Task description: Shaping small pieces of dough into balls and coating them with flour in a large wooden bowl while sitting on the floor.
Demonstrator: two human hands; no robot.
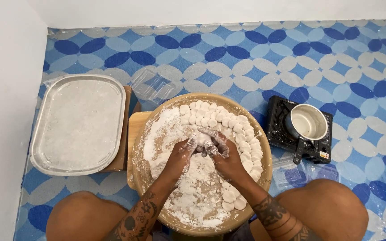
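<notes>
Setting: seen from above, patterned floor mat (246, 58) in blue and white, plain white wall along the left and top edges of the frame.
Left hand (182, 156): centre of the frame, dusted white with flour, fingers curled against a small lump of dough (202, 139); tattooed forearm rising from the bottom edge.
Right hand (225, 156): just right of the left hand, also floured, fingers closed on the same lump from the other side; both hands pressed together around it.
Lump of dough: pinched between the fingertips of both hands, held just above the middle of the wooden tray (264, 178).
Wooden tray: round, shallow, centre to lower centre of the frame, coated with loose flour (161, 134).
Dough pieces (242, 134): small pale discs, packed in an arc along the tray's upper and right rim, a few more near the lower right edge.
Metal tray (79, 125): rectangular with rounded corners, left of the frame, lightly floured, resting on a wooden board, well apart from the hands.
Portable stove (298, 129): black, right of the wooden tray, carrying a small metal saucepan (308, 122).
Clear plastic lid (153, 85): lying on the mat between the two trays, upper centre-left.
Knees: bare, at the lower left and lower right corners.
</notes>
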